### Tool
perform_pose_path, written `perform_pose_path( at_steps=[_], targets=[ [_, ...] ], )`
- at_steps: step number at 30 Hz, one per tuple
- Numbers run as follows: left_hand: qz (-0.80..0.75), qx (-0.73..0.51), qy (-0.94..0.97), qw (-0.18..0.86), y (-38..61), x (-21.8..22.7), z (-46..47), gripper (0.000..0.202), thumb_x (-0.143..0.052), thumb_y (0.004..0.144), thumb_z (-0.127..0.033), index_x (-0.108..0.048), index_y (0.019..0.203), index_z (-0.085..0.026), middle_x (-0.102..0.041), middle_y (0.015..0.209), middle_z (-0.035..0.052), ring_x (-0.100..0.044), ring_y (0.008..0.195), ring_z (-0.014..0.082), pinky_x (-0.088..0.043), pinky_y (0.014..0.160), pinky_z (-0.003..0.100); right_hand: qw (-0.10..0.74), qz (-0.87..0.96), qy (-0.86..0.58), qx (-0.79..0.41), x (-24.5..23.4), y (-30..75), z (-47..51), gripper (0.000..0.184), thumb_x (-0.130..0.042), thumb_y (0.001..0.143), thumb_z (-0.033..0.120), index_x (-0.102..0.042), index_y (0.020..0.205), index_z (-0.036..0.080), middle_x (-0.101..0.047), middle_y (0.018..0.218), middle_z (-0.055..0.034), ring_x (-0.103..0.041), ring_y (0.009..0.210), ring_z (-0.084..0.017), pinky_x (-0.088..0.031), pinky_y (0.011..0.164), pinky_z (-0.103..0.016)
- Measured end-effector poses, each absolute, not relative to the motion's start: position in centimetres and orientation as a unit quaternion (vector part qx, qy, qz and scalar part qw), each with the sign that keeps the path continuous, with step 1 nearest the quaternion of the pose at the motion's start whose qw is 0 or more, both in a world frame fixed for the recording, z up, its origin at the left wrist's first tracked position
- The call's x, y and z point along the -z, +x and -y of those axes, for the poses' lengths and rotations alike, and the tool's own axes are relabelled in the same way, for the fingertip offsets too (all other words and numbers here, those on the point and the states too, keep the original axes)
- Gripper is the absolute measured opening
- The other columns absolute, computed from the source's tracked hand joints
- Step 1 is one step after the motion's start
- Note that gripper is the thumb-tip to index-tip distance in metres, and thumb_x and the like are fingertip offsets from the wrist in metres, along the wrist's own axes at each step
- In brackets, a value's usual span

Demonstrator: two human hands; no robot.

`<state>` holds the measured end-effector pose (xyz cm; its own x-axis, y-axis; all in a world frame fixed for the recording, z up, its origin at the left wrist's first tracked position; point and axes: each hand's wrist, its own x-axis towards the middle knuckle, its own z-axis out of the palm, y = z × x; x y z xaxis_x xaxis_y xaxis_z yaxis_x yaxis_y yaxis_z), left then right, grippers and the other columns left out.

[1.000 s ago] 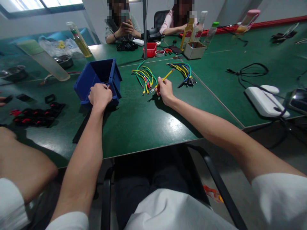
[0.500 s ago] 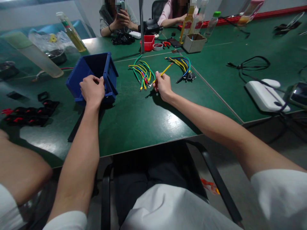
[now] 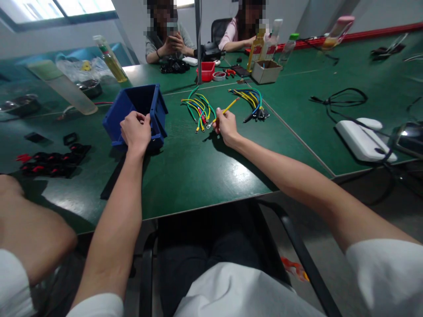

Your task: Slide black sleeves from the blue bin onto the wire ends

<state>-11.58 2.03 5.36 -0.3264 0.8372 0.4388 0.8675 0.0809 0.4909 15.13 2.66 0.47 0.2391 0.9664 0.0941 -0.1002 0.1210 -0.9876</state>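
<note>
My left hand (image 3: 135, 130) is closed over the near rim of a blue plastic bin (image 3: 137, 109) on the green table (image 3: 194, 163). My right hand (image 3: 224, 126) pinches a yellow wire (image 3: 228, 108) with a metal ring terminal at its near end. Just left of that hand lies a loose bunch of green and yellow wires (image 3: 198, 108). A second bunch of wires (image 3: 251, 99) lies to the right of it.
Black and red parts (image 3: 49, 160) lie at the left. A white device with a black cable (image 3: 363, 138) sits at the right. Bottles, a red tray (image 3: 206, 70) and a cardboard box (image 3: 266, 70) stand at the back, where two people sit. Another person's arm (image 3: 29, 233) is at lower left.
My left hand has shifted slightly on the bin's rim, and the bin has tilted a little. My right hand still holds the yellow wire in about the same place.
</note>
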Motion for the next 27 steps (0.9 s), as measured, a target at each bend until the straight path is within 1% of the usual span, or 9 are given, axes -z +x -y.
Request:
perform_pose_path(
  at_steps=[4, 10, 13, 16, 20, 23, 27],
  targets=[
    [0.730, 0.358, -0.582, 0.027, -11.63, -5.26, -2.11, 0.020, -0.051, 0.087, -0.039, -0.060, 0.086, -0.021, -0.066, 0.090, 0.0063, -0.063, 0.093, 0.0234, -0.048, 0.090, 0.036, 0.610, 0.436, -0.496, -0.437, -0.09, 15.21, -3.01, 0.050, -0.050, 0.083, 0.072, -0.045, 0.091, 0.022, -0.047, 0.056, 0.0047, -0.040, 0.041, -0.007, -0.030, 0.038, -0.021],
    [0.732, 0.367, -0.573, 0.026, -11.75, -4.89, -2.41, 0.018, -0.050, 0.087, -0.039, -0.058, 0.084, -0.022, -0.065, 0.091, 0.0067, -0.061, 0.094, 0.0241, -0.047, 0.093, 0.040, 0.600, 0.442, -0.493, -0.449, 0.17, 15.33, -3.27, 0.051, -0.052, 0.082, 0.072, -0.045, 0.094, 0.023, -0.048, 0.056, 0.0046, -0.042, 0.042, -0.007, -0.030, 0.037, -0.020],
    [0.731, 0.368, -0.574, 0.030, -11.61, -4.94, -2.34, 0.012, -0.051, 0.086, -0.034, -0.056, 0.083, -0.023, -0.063, 0.096, 0.0080, -0.060, 0.098, 0.0252, -0.047, 0.094, 0.042, 0.604, 0.448, -0.492, -0.438, 0.11, 15.30, -3.18, 0.052, -0.051, 0.081, 0.073, -0.045, 0.093, 0.023, -0.047, 0.057, 0.0048, -0.041, 0.041, -0.007, -0.029, 0.037, -0.020],
    [0.727, 0.375, -0.575, 0.030, -11.46, -5.12, -2.21, 0.004, -0.056, 0.082, -0.025, -0.053, 0.083, -0.023, -0.059, 0.102, 0.0087, -0.058, 0.103, 0.0258, -0.046, 0.096, 0.043, 0.610, 0.446, -0.494, -0.430, 0.02, 15.21, -3.07, 0.052, -0.049, 0.082, 0.073, -0.044, 0.091, 0.023, -0.047, 0.057, 0.0048, -0.040, 0.041, -0.007, -0.029, 0.037, -0.020],
    [0.711, 0.394, -0.581, 0.032, -11.51, -5.37, -2.16, 0.014, -0.056, 0.075, -0.012, -0.052, 0.085, -0.021, -0.054, 0.104, 0.0090, -0.057, 0.104, 0.0257, -0.045, 0.097, 0.043, 0.611, 0.442, -0.499, -0.426, -0.07, 15.14, -3.00, 0.051, -0.048, 0.083, 0.073, -0.044, 0.089, 0.022, -0.046, 0.056, 0.0047, -0.039, 0.041, -0.007, -0.030, 0.038, -0.020],
    [0.707, 0.405, -0.580, 0.030, -11.68, -5.53, -2.14, 0.023, -0.051, 0.070, -0.002, -0.053, 0.086, -0.020, -0.054, 0.104, 0.0083, -0.057, 0.100, 0.0227, -0.045, 0.096, 0.040, 0.608, 0.440, -0.502, -0.430, -0.13, 15.14, -2.97, 0.052, -0.049, 0.082, 0.073, -0.044, 0.089, 0.022, -0.046, 0.056, 0.0047, -0.039, 0.042, -0.007, -0.030, 0.038, -0.020],
    [0.692, 0.418, -0.587, 0.040, -11.86, -5.59, -2.15, 0.029, -0.046, 0.068, 0.003, -0.054, 0.086, -0.017, -0.055, 0.104, 0.0087, -0.057, 0.100, 0.0199, -0.044, 0.095, 0.038, 0.606, 0.440, -0.501, -0.434, -0.22, 15.14, -2.86, 0.052, -0.049, 0.082, 0.073, -0.045, 0.091, 0.023, -0.046, 0.057, 0.0046, -0.040, 0.043, -0.008, -0.030, 0.038, -0.020]
  ],
)
